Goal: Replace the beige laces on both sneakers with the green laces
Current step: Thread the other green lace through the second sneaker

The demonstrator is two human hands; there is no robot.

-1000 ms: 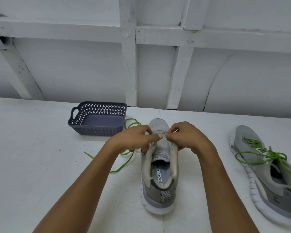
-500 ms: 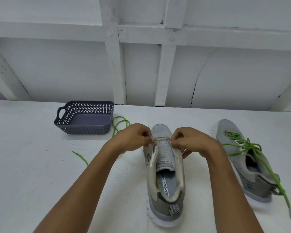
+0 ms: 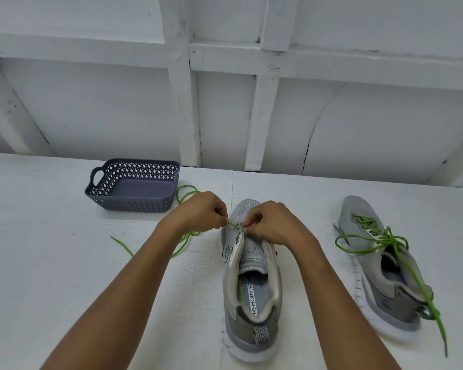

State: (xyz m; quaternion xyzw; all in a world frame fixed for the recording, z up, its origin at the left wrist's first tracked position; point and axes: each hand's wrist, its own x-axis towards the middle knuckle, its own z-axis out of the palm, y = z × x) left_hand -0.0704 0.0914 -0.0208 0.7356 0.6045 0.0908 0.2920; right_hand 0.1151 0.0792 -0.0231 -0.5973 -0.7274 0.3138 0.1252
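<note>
A grey sneaker [image 3: 253, 297] stands in the middle of the white table, heel toward me, with no lace through most of its eyelets. My left hand [image 3: 201, 210] pinches a green lace [image 3: 183, 240] just left of the lowest eyelets. That lace trails off to the left across the table. My right hand [image 3: 271, 222] grips the sneaker's eyelet edge near the toe end. To the right lies a second grey sneaker [image 3: 385, 265], laced with a green lace [image 3: 372, 236] whose loose end runs over its heel.
A dark grey perforated basket [image 3: 134, 186] stands at the back left, with nothing visible in it. A white panelled wall [image 3: 251, 102] rises behind the table. The white table [image 3: 51, 263] stretches bare on the left.
My left hand has drawn away to the left, and a short stretch of green lace now shows between it and the eyelets. The view has shifted slightly.
</note>
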